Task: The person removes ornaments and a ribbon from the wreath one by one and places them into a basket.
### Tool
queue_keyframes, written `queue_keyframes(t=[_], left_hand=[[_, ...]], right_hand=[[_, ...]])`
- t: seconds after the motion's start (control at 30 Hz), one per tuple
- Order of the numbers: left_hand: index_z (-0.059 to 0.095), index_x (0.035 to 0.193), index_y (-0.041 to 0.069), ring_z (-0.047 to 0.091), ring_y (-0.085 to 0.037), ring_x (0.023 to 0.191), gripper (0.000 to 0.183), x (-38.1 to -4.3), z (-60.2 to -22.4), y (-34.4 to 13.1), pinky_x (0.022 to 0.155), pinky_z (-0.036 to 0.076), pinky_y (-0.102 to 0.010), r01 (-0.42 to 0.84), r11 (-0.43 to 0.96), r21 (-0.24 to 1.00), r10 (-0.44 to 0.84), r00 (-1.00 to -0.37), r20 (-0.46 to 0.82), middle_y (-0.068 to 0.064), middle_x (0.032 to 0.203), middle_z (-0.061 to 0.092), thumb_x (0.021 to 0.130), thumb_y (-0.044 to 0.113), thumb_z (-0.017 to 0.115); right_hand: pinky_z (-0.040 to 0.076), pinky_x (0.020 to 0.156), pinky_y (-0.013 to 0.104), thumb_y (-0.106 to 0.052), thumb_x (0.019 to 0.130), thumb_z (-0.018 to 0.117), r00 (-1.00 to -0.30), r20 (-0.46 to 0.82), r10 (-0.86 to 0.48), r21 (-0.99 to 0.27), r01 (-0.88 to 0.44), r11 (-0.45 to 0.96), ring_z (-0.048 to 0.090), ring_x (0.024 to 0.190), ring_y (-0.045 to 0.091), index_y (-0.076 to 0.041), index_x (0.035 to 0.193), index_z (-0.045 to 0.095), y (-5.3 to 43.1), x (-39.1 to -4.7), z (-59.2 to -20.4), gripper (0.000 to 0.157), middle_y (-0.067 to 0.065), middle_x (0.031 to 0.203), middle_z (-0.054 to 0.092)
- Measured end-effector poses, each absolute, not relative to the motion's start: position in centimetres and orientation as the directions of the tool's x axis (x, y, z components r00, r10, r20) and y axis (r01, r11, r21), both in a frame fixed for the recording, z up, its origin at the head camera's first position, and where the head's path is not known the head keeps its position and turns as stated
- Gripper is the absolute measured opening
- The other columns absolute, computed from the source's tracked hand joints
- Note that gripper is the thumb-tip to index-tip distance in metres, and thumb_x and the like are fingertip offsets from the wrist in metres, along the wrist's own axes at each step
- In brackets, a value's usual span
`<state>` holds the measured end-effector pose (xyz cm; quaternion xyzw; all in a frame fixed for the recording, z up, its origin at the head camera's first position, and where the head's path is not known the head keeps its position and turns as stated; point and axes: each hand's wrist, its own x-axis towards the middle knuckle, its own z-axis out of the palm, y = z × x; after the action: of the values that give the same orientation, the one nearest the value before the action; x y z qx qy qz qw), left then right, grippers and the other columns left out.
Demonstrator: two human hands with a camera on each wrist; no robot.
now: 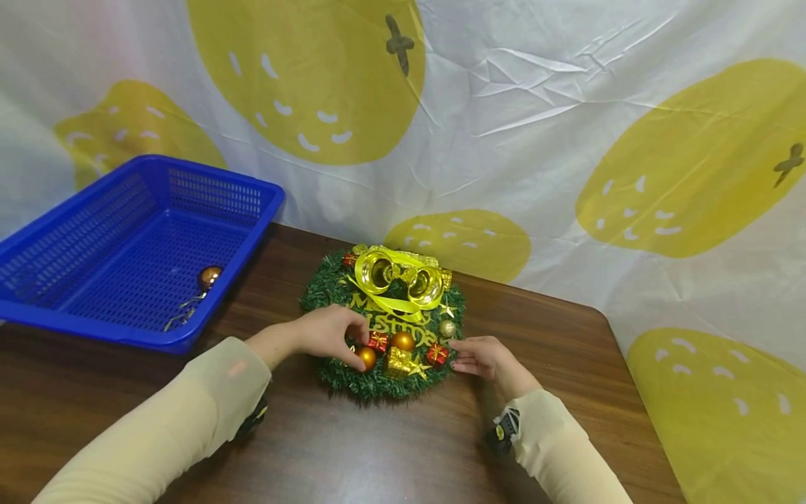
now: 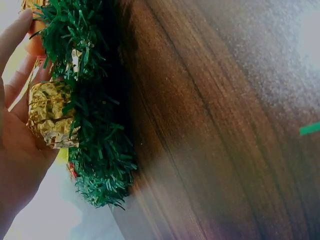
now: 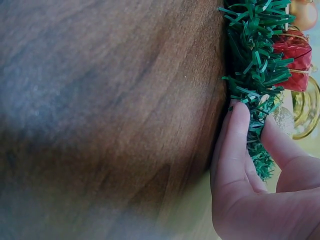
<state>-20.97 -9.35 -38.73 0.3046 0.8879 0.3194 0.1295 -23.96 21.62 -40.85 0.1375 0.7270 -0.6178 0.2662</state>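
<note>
A green Christmas wreath (image 1: 371, 386) lies on the table, with gold lettering across its middle. My left hand (image 1: 326, 334) reaches over its left side, thumb and fingers around an orange bauble (image 1: 366, 360). Beside that bauble sit a small red gift box (image 1: 378, 341), a second orange bauble (image 1: 404, 341) and a gold gift box (image 1: 398, 362). At the wreath's right edge, my right hand (image 1: 490, 360) pinches the green tinsel (image 3: 257, 117) between thumb and fingers, near another red gift box (image 3: 295, 57). Two gold bells (image 1: 426, 288) with yellow ribbon top the wreath.
To the left stands a blue plastic basket (image 1: 242, 276); a copper-coloured bauble (image 1: 210, 277) and some gold string lie inside it. A white cloth (image 1: 541, 168) printed with yellow fruit hangs behind the brown wooden table (image 1: 541, 315).
</note>
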Motion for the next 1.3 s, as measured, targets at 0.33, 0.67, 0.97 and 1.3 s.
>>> queue_keyframes(t=[0.33, 0.67, 0.97, 1.3], left_hand=[[0.059, 0.084, 0.022, 0.060, -0.007, 0.081, 0.031, -20.7, -38.8, -9.2, 0.075, 0.046, -0.026, 0.475, 0.640, 0.604, 0.614, -0.789, -0.031, 0.010, 0.085, 0.066, 0.067, 0.036, 0.080], [0.064, 0.098, 0.016, 0.058, -0.008, 0.087, 0.032, -21.2, -38.5, -9.6, 0.081, 0.049, -0.024, 0.449, 0.549, 0.705, 0.654, -0.756, -0.027, 0.003, 0.092, 0.067, 0.071, 0.025, 0.078], [0.066, 0.105, 0.011, 0.060, -0.014, 0.094, 0.034, -21.4, -37.6, -10.2, 0.086, 0.050, -0.030, 0.436, 0.515, 0.738, 0.662, -0.750, -0.018, -0.002, 0.101, 0.068, 0.074, 0.020, 0.076], [0.063, 0.112, 0.005, 0.062, -0.015, 0.094, 0.036, -21.7, -37.0, -10.3, 0.080, 0.051, -0.025, 0.332, 0.415, 0.847, 0.643, -0.766, -0.015, -0.010, 0.109, 0.065, 0.078, 0.014, 0.070]], right_hand=[[0.056, 0.062, 0.020, -0.009, 0.092, 0.055, -0.819, -0.561, -0.116, -0.819, 0.531, 0.216, 0.061, 0.062, 0.011, 0.015, 0.137, 0.029, 21.5, -23.9, -40.8, 0.057, 0.001, 0.072, 0.054], [0.056, 0.060, 0.020, -0.008, 0.092, 0.055, -0.822, -0.558, -0.111, -0.822, 0.530, 0.208, 0.061, 0.061, 0.011, 0.014, 0.129, 0.037, 21.5, -24.0, -40.8, 0.046, 0.001, 0.068, 0.053], [0.055, 0.060, 0.019, -0.007, 0.093, 0.053, -0.820, -0.562, -0.113, -0.820, 0.534, 0.206, 0.061, 0.059, 0.011, 0.010, 0.119, 0.043, 21.5, -24.0, -40.8, 0.033, 0.000, 0.065, 0.052], [0.055, 0.060, 0.019, -0.008, 0.093, 0.053, -0.819, -0.564, -0.109, -0.817, 0.534, 0.216, 0.061, 0.060, 0.011, 0.015, 0.134, 0.031, 21.5, -24.0, -40.9, 0.052, 0.001, 0.069, 0.052]])
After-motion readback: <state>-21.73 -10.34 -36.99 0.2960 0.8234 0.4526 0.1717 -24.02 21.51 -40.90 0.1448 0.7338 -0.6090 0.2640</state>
